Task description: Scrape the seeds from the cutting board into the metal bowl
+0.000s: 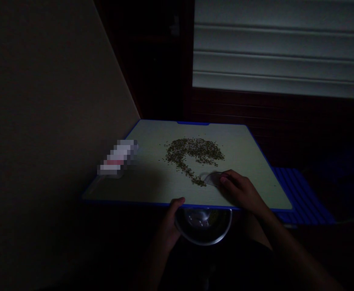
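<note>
A pile of small dark seeds or grains (191, 155) lies spread on a pale board with a blue rim (152, 182). My right hand (240, 190) rests on the board at the near end of the pile, its fingers curled round a small clear dish or lid (211, 178). My left hand (170, 226) grips the left rim of a shiny metal bowl (204, 226), held just below the board's near edge. A few grains show inside the bowl.
A blurred white and pink object (119, 157) lies on the board's left side. A beige wall rises on the left. A blue ribbed surface (301, 194) lies to the right. A pale shutter or blind (280, 48) fills the upper right. The room is very dark.
</note>
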Demonstrator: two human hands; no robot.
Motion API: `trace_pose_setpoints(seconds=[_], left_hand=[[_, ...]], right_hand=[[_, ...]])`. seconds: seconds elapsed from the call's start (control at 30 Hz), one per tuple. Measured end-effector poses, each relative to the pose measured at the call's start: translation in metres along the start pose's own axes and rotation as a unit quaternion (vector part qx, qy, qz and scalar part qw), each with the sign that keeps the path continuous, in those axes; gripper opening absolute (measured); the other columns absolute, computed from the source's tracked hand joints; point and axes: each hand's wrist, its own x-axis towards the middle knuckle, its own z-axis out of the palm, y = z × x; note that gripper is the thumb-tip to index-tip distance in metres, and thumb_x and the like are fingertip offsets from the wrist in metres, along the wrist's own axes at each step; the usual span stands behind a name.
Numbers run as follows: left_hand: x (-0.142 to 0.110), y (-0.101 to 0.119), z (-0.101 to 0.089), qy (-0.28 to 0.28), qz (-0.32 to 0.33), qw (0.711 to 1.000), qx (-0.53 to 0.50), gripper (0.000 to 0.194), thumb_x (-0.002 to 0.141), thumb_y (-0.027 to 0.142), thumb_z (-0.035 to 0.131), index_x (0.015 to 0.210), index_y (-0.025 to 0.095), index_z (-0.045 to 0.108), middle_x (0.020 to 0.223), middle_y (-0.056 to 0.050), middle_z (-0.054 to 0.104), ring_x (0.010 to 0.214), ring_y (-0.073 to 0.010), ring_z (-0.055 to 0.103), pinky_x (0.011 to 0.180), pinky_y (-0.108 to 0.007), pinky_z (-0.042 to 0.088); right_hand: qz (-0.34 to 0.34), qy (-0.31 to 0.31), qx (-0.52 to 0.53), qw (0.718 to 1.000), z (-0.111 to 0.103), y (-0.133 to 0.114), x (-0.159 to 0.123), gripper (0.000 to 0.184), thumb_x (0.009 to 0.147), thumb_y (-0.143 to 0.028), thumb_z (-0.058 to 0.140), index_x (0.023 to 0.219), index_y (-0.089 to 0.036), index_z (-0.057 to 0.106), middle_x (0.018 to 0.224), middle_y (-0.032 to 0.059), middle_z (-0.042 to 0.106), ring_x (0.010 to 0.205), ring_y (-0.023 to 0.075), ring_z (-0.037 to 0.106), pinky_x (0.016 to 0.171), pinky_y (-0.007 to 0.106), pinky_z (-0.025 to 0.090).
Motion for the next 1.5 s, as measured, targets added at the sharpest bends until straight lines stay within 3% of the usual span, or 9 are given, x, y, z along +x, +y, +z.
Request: trace_pose_setpoints(seconds=[0.27, 0.43, 0.53, 0.87, 1.13, 1.23, 1.5], left_hand=[[0.0, 0.003, 0.015, -0.026, -0.037, 0.997, -0.068, 0.037, 0.073, 0.03, 0.084, 0.105, 0.017, 0.071, 0.099, -0.009, 0.078, 0.1, -0.0303, 0.074, 0.093, -0.041, 0.055], [0.002, 0.0, 0.014, -0.012, -0.013, 0.998, -0.065, 0.027, 0.069, 0.027, 0.085, 0.088, 0.017, 0.07, 0.084, -0.005, 0.077, 0.096, -0.0294, 0.074, 0.094, -0.041, 0.055], [0.006, -0.002, 0.013, -0.008, 0.02, 0.998, -0.053, 0.027, 0.068, 0.027, 0.085, 0.088, 0.016, 0.07, 0.083, -0.006, 0.076, 0.097, -0.0295, 0.074, 0.094, -0.042, 0.055], [0.016, -0.007, 0.003, -0.012, 0.033, 0.999, -0.038, 0.032, 0.069, 0.032, 0.086, 0.093, 0.017, 0.072, 0.088, -0.006, 0.076, 0.103, -0.0294, 0.072, 0.096, -0.04, 0.053], [0.008, -0.004, 0.01, -0.006, 0.042, 0.998, -0.041, 0.029, 0.069, 0.029, 0.085, 0.091, 0.017, 0.071, 0.088, -0.004, 0.077, 0.103, -0.0291, 0.072, 0.099, -0.04, 0.052], [0.007, -0.003, 0.011, -0.002, 0.046, 0.998, -0.04, 0.028, 0.067, 0.028, 0.086, 0.088, 0.017, 0.071, 0.082, -0.003, 0.076, 0.101, -0.0299, 0.073, 0.099, -0.041, 0.052], [0.005, -0.005, 0.015, 0.025, 0.028, 0.998, -0.053, 0.03, 0.07, 0.028, 0.085, 0.095, 0.017, 0.072, 0.094, -0.006, 0.079, 0.106, -0.0292, 0.072, 0.099, -0.04, 0.053]], right_hand=[[-0.019, 0.026, -0.03, 0.999, -0.005, -0.001, 0.008, 0.028, 0.097, -0.043, 0.055, 0.091, -0.02, 0.068, 0.08, 0.003, 0.069, 0.075, 0.0193, 0.061, 0.066, 0.029, 0.046], [-0.02, -0.05, 0.01, 0.998, -0.017, -0.004, 0.015, 0.03, 0.094, -0.046, 0.059, 0.089, -0.019, 0.071, 0.082, 0.0032, 0.066, 0.072, 0.017, 0.058, 0.063, 0.028, 0.044], [-0.014, -0.075, 0.019, 0.997, -0.022, -0.003, 0.012, 0.031, 0.095, -0.047, 0.059, 0.088, -0.02, 0.071, 0.083, 0.0036, 0.066, 0.073, 0.017, 0.057, 0.063, 0.029, 0.045], [-0.154, -0.069, -0.07, 0.983, -0.017, -0.002, 0.0, 0.019, 0.097, -0.037, 0.059, 0.098, -0.027, 0.075, 0.088, 0.0042, 0.07, 0.079, 0.0192, 0.064, 0.071, 0.034, 0.05], [-0.148, -0.009, -0.102, 0.984, -0.018, 0.005, 0.005, 0.024, 0.098, -0.037, 0.056, 0.095, -0.021, 0.073, 0.085, 0.0065, 0.07, 0.076, 0.0198, 0.064, 0.071, 0.034, 0.05], [-0.146, -0.012, -0.103, 0.984, -0.018, 0.002, 0.005, 0.025, 0.098, -0.037, 0.055, 0.097, -0.021, 0.073, 0.086, 0.0066, 0.069, 0.076, 0.0196, 0.064, 0.071, 0.033, 0.05], [-0.15, -0.012, -0.101, 0.983, -0.018, 0.001, 0.006, 0.023, 0.098, -0.036, 0.056, 0.097, -0.021, 0.074, 0.085, 0.006, 0.069, 0.076, 0.0194, 0.064, 0.07, 0.032, 0.049]])
